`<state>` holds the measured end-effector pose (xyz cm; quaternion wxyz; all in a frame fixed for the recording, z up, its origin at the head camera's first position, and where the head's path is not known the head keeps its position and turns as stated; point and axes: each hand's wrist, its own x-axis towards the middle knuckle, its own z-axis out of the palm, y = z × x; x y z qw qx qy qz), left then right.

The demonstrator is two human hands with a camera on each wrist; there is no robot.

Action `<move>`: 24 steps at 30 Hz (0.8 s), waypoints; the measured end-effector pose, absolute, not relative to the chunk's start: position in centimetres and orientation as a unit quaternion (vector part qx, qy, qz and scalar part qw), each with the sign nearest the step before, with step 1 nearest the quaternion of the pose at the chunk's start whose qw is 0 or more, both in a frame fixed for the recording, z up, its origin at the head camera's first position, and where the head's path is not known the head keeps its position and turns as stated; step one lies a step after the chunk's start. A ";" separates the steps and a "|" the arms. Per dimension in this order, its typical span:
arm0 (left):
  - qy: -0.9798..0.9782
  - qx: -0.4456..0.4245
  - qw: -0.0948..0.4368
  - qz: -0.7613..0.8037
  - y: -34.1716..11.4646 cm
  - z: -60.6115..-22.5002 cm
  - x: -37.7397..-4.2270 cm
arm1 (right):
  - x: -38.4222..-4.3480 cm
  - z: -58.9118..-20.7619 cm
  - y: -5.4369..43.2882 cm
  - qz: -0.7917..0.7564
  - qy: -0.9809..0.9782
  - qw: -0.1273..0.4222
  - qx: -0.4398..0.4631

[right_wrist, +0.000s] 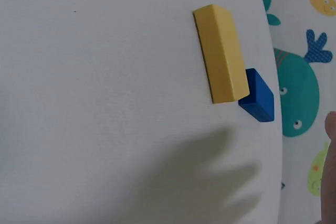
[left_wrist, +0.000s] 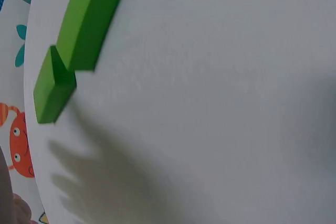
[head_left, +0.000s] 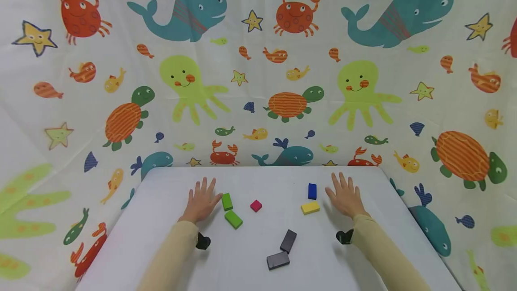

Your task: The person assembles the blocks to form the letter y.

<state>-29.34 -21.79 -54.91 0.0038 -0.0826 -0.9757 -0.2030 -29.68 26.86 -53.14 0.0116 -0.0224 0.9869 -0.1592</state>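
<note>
My left hand (head_left: 200,202) is spread flat with straight fingers, left of two green blocks. Its thumb tip appears close to the upper green block (head_left: 227,201); whether they touch I cannot tell. The lower green block (head_left: 233,219) lies at a slant below it. On the other side, my right hand (head_left: 346,196) has its fingers spread and holds nothing. The blue block (head_left: 312,191) and the yellow block (head_left: 310,208) lie to its left. In the right wrist view, the yellow block (right_wrist: 221,53) appears in front of the blue block (right_wrist: 257,96), above the hand's shadow.
A small red block (head_left: 256,205) lies on the white table (head_left: 258,246) between the hands. Nearer the front are two dark grey blocks, one slanted (head_left: 288,240) and one lying sideways (head_left: 278,260). A sea-animal printed curtain (head_left: 250,89) stands behind the table.
</note>
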 end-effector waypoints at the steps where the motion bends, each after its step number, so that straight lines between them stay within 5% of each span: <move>1: -0.972 -0.093 0.002 -0.214 -21.3 -54.8 -29.5 | -29.6 -53.3 26.8 -0.159 0.987 0.013 -0.024; 13: -0.924 -0.230 -0.016 -0.304 -15.6 -54.9 -29.5 | -28.3 -54.7 25.1 -0.177 0.981 0.001 -0.076; 24: -0.924 -0.259 -0.029 -0.281 -13.1 -55.0 -29.0 | -26.9 -55.0 23.0 -0.217 0.972 -0.044 -0.076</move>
